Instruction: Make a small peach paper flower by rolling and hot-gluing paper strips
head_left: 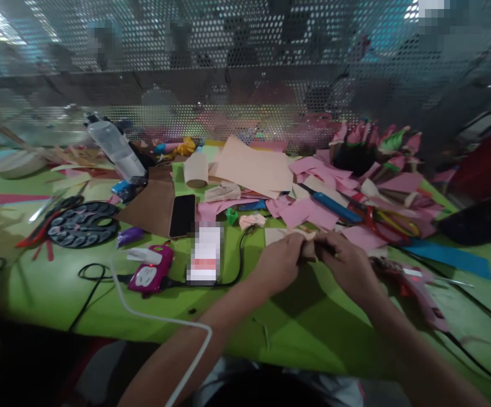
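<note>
My left hand [281, 261] and my right hand [344, 261] come together over the front of the green table. Between them is a small beige paper piece [309, 249], pinched by the fingers of both hands; its exact shape is blurred. Just behind my left hand lies a flat pale sheet [273, 234]. A crumpled pale pink paper [253, 221] rests a little farther back. Close to the right of my right hand is a pink glue gun [419, 288] with a dark cord.
Pink paper scraps [309, 212], a blue cutter [336, 207] and scissors [373, 226] lie behind the hands. Leftward are a lit phone [205, 254], a dark phone [182, 216], a magenta device [151, 271] and a bottle [116, 148]. A white cable [156, 318] crosses the front edge.
</note>
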`<state>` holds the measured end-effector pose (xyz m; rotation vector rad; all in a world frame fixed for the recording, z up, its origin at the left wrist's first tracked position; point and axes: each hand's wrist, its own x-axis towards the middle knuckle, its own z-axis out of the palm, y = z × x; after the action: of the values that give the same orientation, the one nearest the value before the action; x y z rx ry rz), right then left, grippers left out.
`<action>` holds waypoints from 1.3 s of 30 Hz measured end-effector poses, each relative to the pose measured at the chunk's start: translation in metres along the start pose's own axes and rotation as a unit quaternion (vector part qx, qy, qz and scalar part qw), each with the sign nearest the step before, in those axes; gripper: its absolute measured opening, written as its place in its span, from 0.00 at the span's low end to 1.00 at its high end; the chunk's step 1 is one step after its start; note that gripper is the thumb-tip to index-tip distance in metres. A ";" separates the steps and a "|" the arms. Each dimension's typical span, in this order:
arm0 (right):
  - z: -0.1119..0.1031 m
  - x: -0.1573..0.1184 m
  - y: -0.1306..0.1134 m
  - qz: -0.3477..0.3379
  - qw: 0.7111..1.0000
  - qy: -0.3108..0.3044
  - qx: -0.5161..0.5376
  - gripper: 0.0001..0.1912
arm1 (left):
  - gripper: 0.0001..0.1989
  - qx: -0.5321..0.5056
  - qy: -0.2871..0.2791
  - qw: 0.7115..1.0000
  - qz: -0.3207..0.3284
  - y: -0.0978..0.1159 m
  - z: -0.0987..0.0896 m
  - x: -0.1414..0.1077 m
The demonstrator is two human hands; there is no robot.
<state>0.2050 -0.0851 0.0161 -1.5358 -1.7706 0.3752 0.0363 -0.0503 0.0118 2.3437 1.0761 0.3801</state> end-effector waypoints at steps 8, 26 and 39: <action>0.003 -0.001 -0.001 0.011 0.999 -0.017 0.026 0.07 | 0.15 -0.033 0.012 0.999 -0.022 -0.003 0.001 0.001; 0.001 0.001 -0.003 0.028 0.996 -0.028 0.085 0.08 | 0.14 -0.036 0.036 0.998 -0.029 -0.007 0.000 0.001; 0.005 0.001 -0.001 0.033 0.999 0.005 -0.004 0.07 | 0.13 0.064 0.004 0.998 -0.009 0.003 -0.008 0.000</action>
<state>0.2002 -0.0836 0.0136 -1.6025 -1.7202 0.3922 0.0342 -0.0493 0.0200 2.4453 1.1552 0.3226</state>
